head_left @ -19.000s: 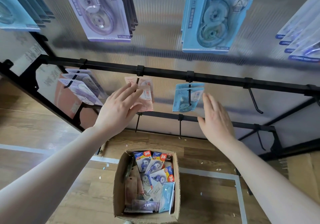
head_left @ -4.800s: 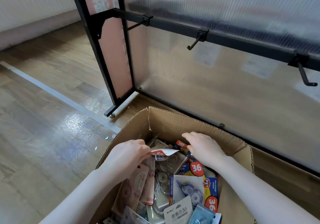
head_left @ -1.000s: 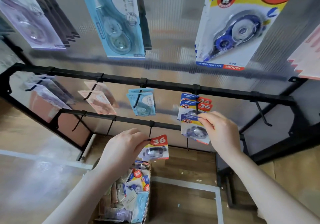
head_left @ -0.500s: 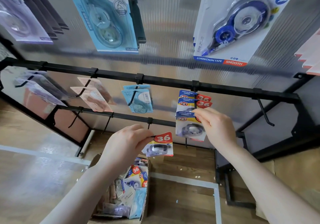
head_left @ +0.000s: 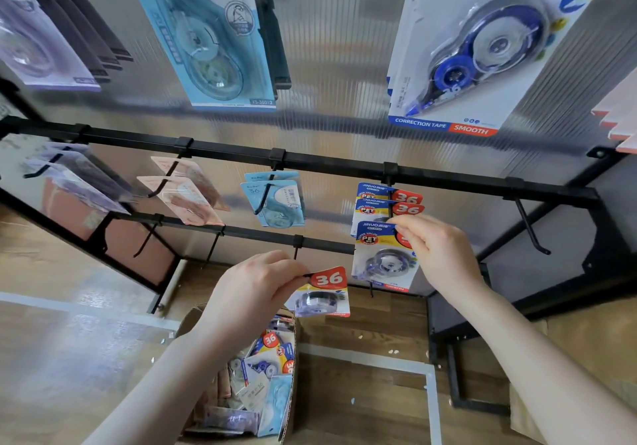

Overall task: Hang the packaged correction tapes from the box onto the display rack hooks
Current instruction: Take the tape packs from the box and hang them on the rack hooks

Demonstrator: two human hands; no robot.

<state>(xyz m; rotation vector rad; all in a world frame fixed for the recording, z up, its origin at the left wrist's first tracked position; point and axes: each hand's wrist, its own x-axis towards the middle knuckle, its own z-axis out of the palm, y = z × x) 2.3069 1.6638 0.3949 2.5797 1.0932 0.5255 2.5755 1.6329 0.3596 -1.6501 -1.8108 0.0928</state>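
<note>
Right hand (head_left: 437,251) pinch on pack (head_left: 382,255) top, at hook.

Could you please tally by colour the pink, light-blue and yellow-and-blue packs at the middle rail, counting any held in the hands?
Pink packs: 2
Light-blue packs: 2
Yellow-and-blue packs: 4 (2 hung, 1 pinched by the right hand at the hook, 1 pinched by the left hand)
Total: 8
</note>
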